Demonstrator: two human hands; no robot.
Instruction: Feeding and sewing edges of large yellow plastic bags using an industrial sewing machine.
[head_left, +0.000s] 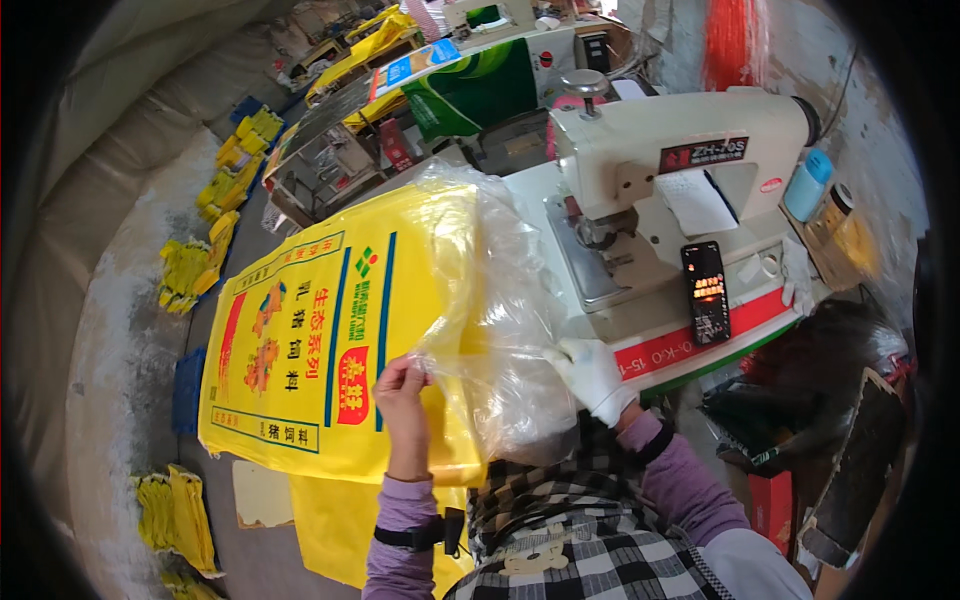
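Observation:
A large yellow printed woven bag lies flat before me, with a clear plastic liner spreading out past its right edge. My left hand is bare and pinches a fold of the liner over the bag's near right part. In a white glove, my right hand closes on the liner's right side, beside the machine table's edge. A cream industrial sewing machine stands to the right of the liner, its needle area over a metal plate. More yellow bag material shows under the near edge.
A black phone and a notepad rest on the machine table. A blue bottle and a jar stand at the right. Folded yellow bundles line the floor at left. Dark bags crowd the right side.

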